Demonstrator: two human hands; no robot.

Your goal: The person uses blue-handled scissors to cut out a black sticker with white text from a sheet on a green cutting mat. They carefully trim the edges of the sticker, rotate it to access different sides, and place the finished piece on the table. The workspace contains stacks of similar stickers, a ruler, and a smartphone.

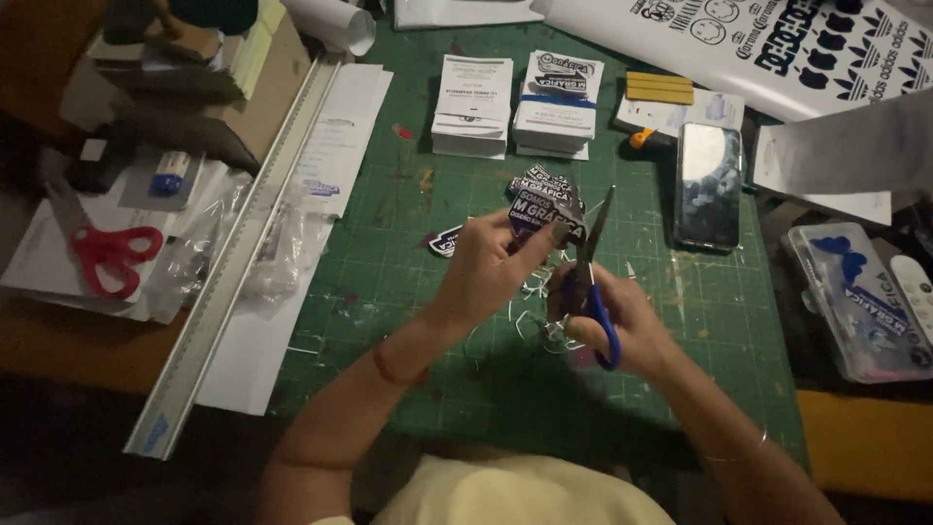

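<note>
Head view is showing the left hand (491,262) pinching a sticker (544,216) while the right hand (612,326), gripping half-open scissors (590,282), is risking nicking the nearby fingertips (556,233).

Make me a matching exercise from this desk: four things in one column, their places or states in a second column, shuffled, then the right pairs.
Things:
1. Blue scissors
2. Red scissors
3. Phone
4. Sticker

Places or states:
A. Lying screen-up on the green mat, right of the card stacks
B. Pinched in the left hand
C. Lying unused on papers at the far left
D. Held in the right hand, blades up

Pairs: 1-D, 2-C, 3-A, 4-B
</note>
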